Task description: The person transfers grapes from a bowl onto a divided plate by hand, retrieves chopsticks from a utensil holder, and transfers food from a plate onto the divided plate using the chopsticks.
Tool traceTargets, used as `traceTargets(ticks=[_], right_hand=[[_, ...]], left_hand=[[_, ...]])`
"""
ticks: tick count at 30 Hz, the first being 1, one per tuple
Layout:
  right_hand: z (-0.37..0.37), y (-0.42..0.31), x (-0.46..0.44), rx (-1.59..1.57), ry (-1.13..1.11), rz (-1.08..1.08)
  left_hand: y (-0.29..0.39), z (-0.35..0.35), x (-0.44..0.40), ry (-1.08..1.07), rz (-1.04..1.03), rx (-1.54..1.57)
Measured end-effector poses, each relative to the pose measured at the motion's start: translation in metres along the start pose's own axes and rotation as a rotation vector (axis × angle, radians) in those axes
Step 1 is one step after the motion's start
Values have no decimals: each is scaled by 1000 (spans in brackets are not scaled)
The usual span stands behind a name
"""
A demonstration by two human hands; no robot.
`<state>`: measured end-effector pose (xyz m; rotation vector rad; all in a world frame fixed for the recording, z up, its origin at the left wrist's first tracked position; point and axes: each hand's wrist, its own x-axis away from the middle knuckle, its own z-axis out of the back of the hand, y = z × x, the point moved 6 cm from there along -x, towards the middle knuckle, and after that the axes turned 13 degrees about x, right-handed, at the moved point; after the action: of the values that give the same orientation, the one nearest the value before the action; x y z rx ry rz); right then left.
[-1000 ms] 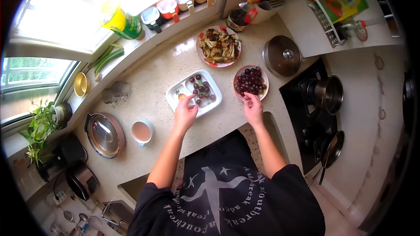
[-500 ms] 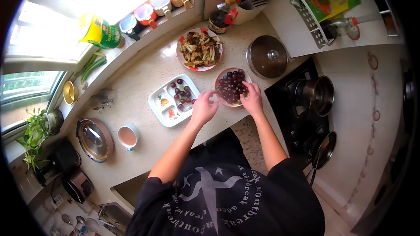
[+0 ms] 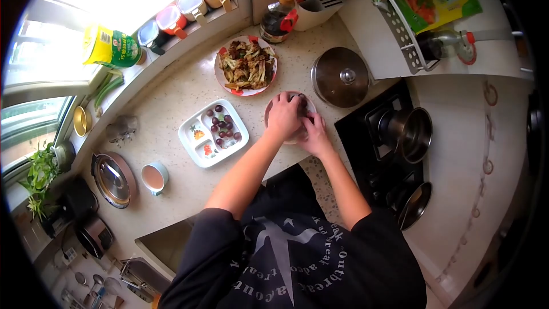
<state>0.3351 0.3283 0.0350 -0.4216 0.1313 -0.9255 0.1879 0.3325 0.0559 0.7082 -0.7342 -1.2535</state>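
hands (image 3: 285,115) closer together over pink bowl (image 3: 311,103), fingers bent downward, can't tell if gripping

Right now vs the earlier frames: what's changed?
Left hand moved right, from over the white divided tray to the pink bowl of dark grapes. Right hand stayed at the bowl. Any grape taken or let go: can't tell, grip hidden. Tray, red-and-white plate of cooked food and round metal lid stayed put; only the camera view shifted.
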Motion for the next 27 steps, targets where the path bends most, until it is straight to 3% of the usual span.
traceTargets(ticks=[11,20,23,27], right_hand=[[-7,6,6,-27,14,-47],[-2,-3,7,1,6,-2],[-3,-5,6,-10,7,-22],[-3,4,3,-118,30,-43]], left_hand=[[-16,-6,-2,15,-111,-60],[-48,14,6,194,-104,194],[-63,1,21,44,127,270],[-26,1,42,-106,52,220]])
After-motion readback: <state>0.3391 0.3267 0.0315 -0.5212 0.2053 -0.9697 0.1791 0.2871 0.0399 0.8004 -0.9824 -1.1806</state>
